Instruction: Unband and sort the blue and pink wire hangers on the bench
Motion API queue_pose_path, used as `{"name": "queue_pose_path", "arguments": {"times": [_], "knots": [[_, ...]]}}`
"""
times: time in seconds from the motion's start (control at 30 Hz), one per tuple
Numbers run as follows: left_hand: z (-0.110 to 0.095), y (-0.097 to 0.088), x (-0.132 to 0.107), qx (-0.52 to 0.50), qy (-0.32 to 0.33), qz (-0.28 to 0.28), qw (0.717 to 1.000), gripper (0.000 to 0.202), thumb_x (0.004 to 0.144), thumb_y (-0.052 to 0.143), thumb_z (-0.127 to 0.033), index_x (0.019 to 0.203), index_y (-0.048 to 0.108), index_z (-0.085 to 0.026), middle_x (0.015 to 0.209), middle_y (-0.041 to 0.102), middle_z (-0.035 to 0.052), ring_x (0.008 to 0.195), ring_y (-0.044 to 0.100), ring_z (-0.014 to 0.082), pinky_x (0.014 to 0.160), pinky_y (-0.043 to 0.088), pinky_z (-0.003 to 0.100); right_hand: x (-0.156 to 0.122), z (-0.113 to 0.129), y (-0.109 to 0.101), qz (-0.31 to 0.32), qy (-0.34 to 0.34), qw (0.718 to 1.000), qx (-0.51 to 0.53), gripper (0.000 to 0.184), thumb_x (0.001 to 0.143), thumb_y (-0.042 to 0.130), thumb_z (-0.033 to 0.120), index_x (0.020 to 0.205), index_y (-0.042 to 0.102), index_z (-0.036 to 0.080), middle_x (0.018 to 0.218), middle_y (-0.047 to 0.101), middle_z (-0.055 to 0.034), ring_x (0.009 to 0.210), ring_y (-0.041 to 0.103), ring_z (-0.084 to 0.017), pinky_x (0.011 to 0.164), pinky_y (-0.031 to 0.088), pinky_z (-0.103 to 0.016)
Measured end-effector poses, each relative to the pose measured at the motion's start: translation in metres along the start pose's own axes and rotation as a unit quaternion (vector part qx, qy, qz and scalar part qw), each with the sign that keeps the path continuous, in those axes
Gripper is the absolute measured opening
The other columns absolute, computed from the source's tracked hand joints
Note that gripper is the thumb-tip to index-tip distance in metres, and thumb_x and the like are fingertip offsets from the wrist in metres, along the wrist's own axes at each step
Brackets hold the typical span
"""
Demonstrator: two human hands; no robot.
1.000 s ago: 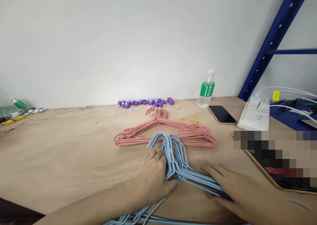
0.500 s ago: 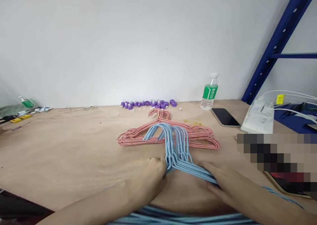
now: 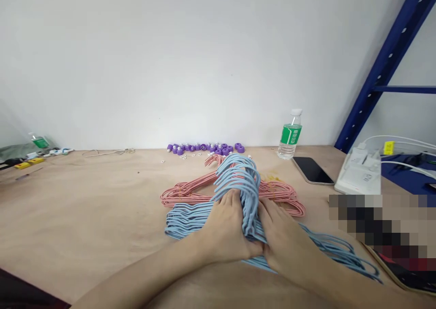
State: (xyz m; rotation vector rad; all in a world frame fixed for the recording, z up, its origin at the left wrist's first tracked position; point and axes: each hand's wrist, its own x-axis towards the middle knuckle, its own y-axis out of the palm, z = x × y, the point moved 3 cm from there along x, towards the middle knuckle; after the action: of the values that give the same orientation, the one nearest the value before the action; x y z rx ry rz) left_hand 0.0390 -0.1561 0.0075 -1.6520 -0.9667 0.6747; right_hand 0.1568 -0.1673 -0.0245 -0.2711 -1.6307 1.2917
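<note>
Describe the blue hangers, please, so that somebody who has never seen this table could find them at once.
Face the white wall, then look down at the wooden table before it. There, the left hand and right hand meet at a hooked bunch: the blue hangers. Their light blue colour sets them apart from the pink hangers just behind, which are nearer the wall.

The blue clothes hangers [image 3: 250, 198] look plastic-coated, smooth with a faint sheen; the pink clothes hangers [image 3: 277, 194] look similar. The tabletop [image 3: 102, 218] is matt, its material unclear. The water bottle [image 3: 289, 135] is clear, shiny plastic, the smartphone [image 3: 312, 170] screen glossy, the rack post [image 3: 384, 66] painted metal.
</note>
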Motion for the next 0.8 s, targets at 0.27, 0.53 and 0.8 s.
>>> {"name": "queue_pose_path", "arguments": {"times": [0.27, 0.53, 0.8], "knots": [[0.005, 0.018, 0.004, -0.009, -0.053, -0.016, 0.998, 0.036, 0.074, 0.038, -0.019, 0.108, 0.049, -0.012, 0.105, 0.059, 0.0159, 0.095, 0.055, 0.0300, 0.079, 0.046, 0.043, 0.006, 0.009, 0.004, -0.046, -0.054, 0.992, -0.104, 0.048, 0.062, 0.028, -0.006, 0.097, 0.057, 0.010, 0.071, 0.064, -0.0100, 0.058, 0.060, -0.020, 0.050, 0.050, -0.027], [0.036, -0.035, 0.004, -0.167, 0.119, 0.161, 0.966, 0.066, 0.063, 0.068, -0.036, 0.123, 0.041, -0.022, 0.127, 0.048, 0.0046, 0.114, 0.047, 0.0212, 0.095, 0.039, 0.032, 0.015, -0.014, -0.001, 0.266, 0.153, 0.951, -0.034, 0.050, 0.069, 0.041, -0.001, 0.116, 0.050, 0.009, 0.085, 0.066, -0.0149, 0.075, 0.064, -0.027, 0.058, 0.045, -0.030], [0.117, -0.022, 0.088, 0.031, -0.121, 0.104, 0.987, 0.029, 0.074, 0.063, -0.030, 0.094, 0.057, -0.010, 0.097, 0.060, 0.0073, 0.091, 0.056, 0.0221, 0.080, 0.045, 0.038, 0.010, -0.015, -0.005, 0.333, 0.158, 0.929, 0.042, 0.056, 0.066, 0.038, -0.004, 0.119, 0.048, 0.010, 0.092, 0.065, -0.0133, 0.084, 0.063, -0.025, 0.066, 0.044, -0.030]]}}
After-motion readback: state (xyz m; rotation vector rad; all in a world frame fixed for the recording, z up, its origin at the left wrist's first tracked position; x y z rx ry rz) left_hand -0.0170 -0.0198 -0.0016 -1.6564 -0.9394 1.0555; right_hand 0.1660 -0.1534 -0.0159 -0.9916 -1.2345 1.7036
